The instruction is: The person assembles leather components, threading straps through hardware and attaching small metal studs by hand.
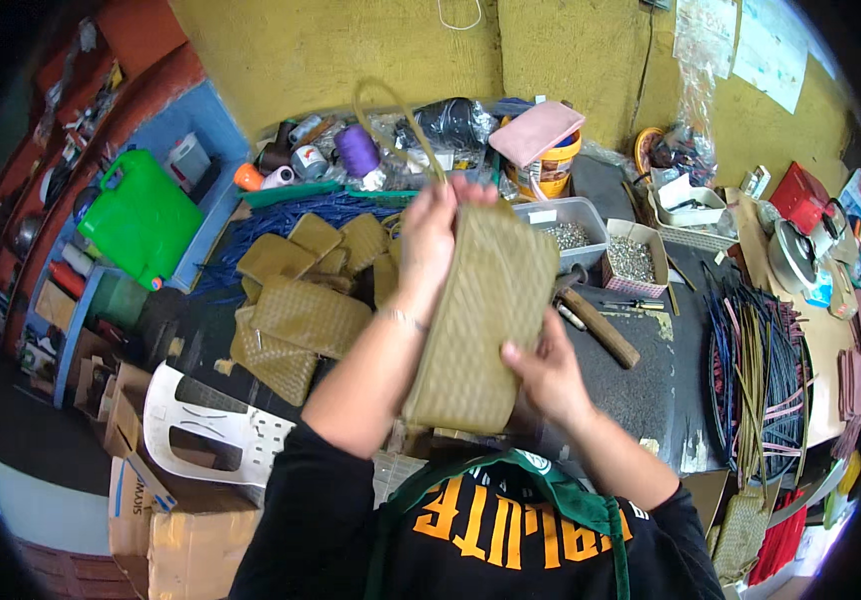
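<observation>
We've got an olive woven pouch (pixel 489 310) held up left of the hammer (pixel 601 328). The left hand (pixel 429 238) is wrapped around its top end; it's blurry, so we can't tell if it's pinching the looped strap (pixel 435 162). The right hand (pixel 554 375) is partly closed on the side nearest the hammer. More olive pouches (pixel 311 315) sit farther left.

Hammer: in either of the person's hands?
No, the hammer lies on the dark table, while the left hand and right hand hold the olive woven pouch.
</observation>
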Motion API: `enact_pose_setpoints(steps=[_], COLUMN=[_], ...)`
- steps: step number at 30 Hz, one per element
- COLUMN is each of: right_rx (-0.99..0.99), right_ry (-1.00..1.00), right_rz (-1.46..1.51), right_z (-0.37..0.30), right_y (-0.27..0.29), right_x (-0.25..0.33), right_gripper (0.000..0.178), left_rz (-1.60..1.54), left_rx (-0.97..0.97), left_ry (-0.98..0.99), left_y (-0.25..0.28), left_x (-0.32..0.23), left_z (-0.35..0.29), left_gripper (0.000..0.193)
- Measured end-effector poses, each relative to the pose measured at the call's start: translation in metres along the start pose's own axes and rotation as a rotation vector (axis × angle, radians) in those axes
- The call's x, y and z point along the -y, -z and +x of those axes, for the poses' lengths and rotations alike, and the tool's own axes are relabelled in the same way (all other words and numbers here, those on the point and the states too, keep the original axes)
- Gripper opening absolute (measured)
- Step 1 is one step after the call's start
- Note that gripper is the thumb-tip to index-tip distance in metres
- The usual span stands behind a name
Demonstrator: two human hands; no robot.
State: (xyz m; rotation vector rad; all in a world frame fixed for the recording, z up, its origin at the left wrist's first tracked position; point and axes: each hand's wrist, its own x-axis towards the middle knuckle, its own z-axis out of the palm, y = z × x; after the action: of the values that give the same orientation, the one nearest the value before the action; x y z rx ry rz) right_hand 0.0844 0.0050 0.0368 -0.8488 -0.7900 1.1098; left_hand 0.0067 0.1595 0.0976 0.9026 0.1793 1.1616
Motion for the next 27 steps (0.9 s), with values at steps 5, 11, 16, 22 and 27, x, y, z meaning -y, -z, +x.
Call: enact_pose_setpoints(steps=[5,11,16,22,27], right_rx=[-0.115,-0.200,-0.246,0.139,0.376], right_ry=[0.026,0.359,0.125,0.023,0.215], right_rz=[-0.397,-1.121,-0.699,-0.886,-1.165], right_z=[0.089,0.066,0.001,-0.026,-0.040], right_y=[0.012,0.099,0.113,0.063,0.032], right_x=[0.030,-0.010,-0.008,0.013,0.027], right_gripper=[0.059,0.040,0.030,0.023,0.026], left_rz=[1.232,1.443,0.531,0.236,0.631], left_rx=[-0.421,-0.844,-1.182,-1.263,-0.787], left_ry=[-0.040,-0.328,-0.120,0.210,-0.256], left_y=[0.063,0.230,0.203,0.180,0.116], left_x=[-0.034,-0.085,-0.027,-0.010,-0.030], left_z=[0.087,-0.056,-0.168,-0.133,-0.139], left_gripper=[0.047,0.035,0.039,0.023,0.014])
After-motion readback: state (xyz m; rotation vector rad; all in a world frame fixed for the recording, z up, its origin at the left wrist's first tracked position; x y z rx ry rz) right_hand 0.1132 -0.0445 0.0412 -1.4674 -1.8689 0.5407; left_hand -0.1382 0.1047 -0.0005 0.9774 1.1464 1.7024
